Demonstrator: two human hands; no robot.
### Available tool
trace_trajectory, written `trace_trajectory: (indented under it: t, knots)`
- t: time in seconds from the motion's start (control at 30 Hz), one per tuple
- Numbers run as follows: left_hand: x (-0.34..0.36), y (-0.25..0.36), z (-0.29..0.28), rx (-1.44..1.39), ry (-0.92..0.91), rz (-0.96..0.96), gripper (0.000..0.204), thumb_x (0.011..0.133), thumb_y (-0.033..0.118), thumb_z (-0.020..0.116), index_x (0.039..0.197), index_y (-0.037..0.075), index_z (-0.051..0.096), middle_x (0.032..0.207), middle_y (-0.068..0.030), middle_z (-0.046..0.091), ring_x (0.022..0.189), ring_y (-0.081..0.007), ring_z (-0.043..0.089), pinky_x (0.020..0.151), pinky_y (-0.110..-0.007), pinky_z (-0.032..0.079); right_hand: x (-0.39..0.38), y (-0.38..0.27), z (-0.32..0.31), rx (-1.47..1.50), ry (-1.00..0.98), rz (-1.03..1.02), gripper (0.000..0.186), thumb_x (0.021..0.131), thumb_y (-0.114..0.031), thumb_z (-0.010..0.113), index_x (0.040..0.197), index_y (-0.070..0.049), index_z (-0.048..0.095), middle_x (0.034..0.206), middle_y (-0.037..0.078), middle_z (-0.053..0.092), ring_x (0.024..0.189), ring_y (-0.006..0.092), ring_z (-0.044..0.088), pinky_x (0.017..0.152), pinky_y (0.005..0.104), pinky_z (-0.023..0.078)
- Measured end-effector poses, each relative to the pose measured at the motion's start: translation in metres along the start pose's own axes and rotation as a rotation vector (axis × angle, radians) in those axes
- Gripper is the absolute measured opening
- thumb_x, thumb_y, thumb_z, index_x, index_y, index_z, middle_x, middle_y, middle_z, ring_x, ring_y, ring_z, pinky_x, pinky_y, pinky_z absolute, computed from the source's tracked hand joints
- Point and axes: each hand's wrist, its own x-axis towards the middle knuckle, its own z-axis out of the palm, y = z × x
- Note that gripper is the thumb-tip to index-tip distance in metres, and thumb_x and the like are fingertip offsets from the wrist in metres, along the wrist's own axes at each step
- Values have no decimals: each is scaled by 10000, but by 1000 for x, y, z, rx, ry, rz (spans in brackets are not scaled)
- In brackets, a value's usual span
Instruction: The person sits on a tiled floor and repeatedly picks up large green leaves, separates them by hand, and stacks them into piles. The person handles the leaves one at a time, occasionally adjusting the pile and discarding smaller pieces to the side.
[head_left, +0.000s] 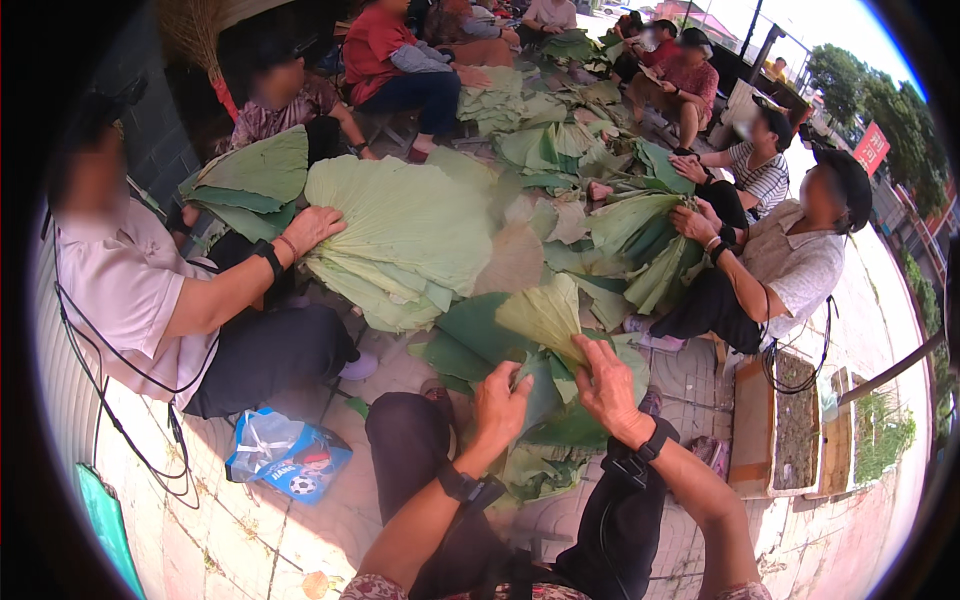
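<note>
Large lotus-like leaves lie in front of me, dark green (470, 335) and pale yellow-green (540, 315). My left hand (500, 405) has its fingers curled on the edge of the dark green leaves, left of centre. Higher on the right, my right hand (605, 385) grips the lower, gathered end of the pale leaf, which fans out up and to the left. More crumpled green leaves (540, 465) rest below, between my dark-trousered legs (410, 440).
Co-workers (140, 280) sit on both sides and beyond, several handling leaves (395, 230). A blue plastic bag (285, 455) lies at my left on the paving. Planter boxes (775, 425) and a pole (890, 370) stand at my right; dark cables hang by the nearest workers.
</note>
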Motion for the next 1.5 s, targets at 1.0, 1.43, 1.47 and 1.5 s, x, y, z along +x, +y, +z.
trace_trajectory:
  t: [1.0, 1.43, 1.47, 1.5]
  knots:
    - [12, -20, 39, -566, 64, -428, 227, 964, 144, 631, 1132, -9, 620, 930, -49, 659, 826, -114, 567, 733, -279, 445, -19, 18, 60, 287, 98, 57, 292, 845, -93, 675, 1124, -17, 634, 957, 175, 659, 750, 359, 641, 668, 424, 519]
    - [0, 13, 30, -692, -58, -347, 365, 953, 183, 671, 1236, -11, 547, 1053, -77, 649, 963, -144, 584, 820, -285, 471, -18, 4, 51, 507, -87, 125, 378, 841, -100, 668, 1198, 11, 612, 1004, 176, 658, 802, 288, 651, 705, 380, 527]
    - [0, 9, 32, -657, -35, -302, 373, 947, 164, 674, 1243, -17, 538, 1057, -80, 651, 968, -148, 590, 824, -289, 475, -19, 3, 51, 526, -97, 126, 383, 842, -93, 660, 1208, 12, 609, 1022, 170, 666, 816, 278, 658, 713, 374, 529]
    - [0, 7, 33, -622, -14, -256, 381, 941, 145, 678, 1250, -23, 530, 1061, -83, 653, 972, -153, 595, 828, -294, 479, -20, 4, 53, 577, -87, 126, 387, 842, -88, 654, 1213, 14, 607, 1041, 167, 672, 828, 268, 663, 720, 369, 531]
